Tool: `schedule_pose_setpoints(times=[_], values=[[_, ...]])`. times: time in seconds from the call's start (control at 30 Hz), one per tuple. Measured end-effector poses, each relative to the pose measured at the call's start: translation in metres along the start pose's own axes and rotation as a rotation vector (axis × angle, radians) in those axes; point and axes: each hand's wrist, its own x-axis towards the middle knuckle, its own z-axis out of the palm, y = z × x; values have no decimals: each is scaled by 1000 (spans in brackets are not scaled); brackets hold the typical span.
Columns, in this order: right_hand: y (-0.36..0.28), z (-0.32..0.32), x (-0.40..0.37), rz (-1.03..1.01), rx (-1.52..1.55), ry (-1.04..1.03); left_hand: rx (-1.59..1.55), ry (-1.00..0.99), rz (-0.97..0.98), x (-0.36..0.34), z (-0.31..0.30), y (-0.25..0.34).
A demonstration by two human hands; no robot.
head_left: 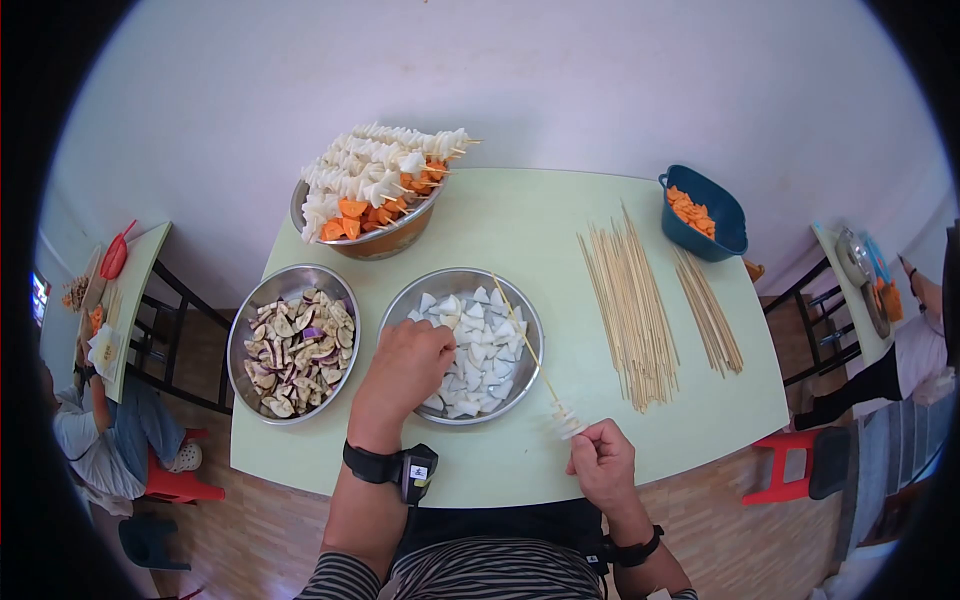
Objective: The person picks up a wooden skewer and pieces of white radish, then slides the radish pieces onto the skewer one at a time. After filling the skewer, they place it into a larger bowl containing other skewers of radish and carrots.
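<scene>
While my left hand (pixel 405 365) dips curled into the bowl (pixel 455 272) of white pieces (pixel 480 350), gripping one or not I cannot tell, my right hand (pixel 600 462) pinches the skewer (pixel 525 340) by its loaded lower end, leaving the bare tip slanting over that bowl.

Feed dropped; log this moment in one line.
left hand: in bowl of white pieces, grasp unclear | right hand: holding skewer with threaded pieces
</scene>
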Motion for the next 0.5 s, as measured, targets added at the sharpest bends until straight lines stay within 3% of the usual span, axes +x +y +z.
schedule_pose_setpoints(times=[0.27, 0.37, 0.5], values=[[2, 0, -1, -9, 13, 3, -38, -132, -20, -7, -17, 5], [2, 0, -1, -2, 0, 4, -65, -5, -28, -6, -7, -1], [4, 0, -1, 0, 7, 2, -26, -6, -6, -6, -5, -6]])
